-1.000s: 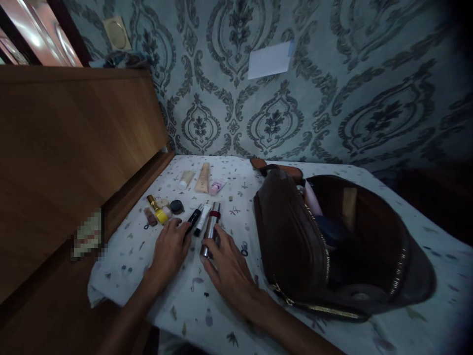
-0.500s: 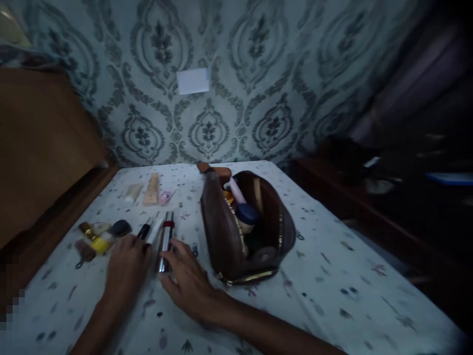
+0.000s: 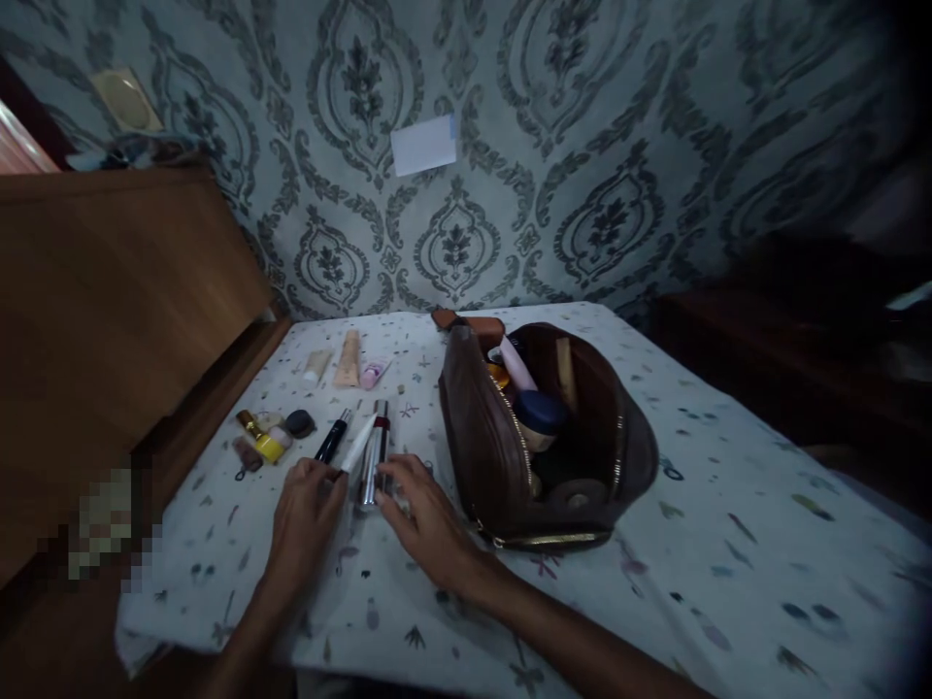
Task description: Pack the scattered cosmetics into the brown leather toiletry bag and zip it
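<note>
My left hand (image 3: 304,515) has its fingers closed about the lower end of a slim black cosmetic tube (image 3: 333,439). Its thumb is near the base of a white tapered tube (image 3: 358,445). Beside that lies a silver tube with a dark red band (image 3: 374,461). My right hand (image 3: 426,519) rests with fingers apart, thumb and fingertips at the silver tube's right side. A brown zip bag (image 3: 481,442) stands unzipped to the right; inside are a jar with a dark blue lid (image 3: 540,416), a pale pink tube (image 3: 515,364) and other items.
Several small cosmetics, including a yellow bottle with a gold cap (image 3: 268,447) and a round dark pot (image 3: 299,423), lie at left. Behind them are a cream tube (image 3: 316,368), a beige tube (image 3: 348,359) and a pink tube (image 3: 374,373). A wooden panel (image 3: 131,311) borders the left.
The view has swung left, so everything appears farther right. My right fingers have drawn back from over the silver tube to its right side. My left hand stays at the black tube.
</note>
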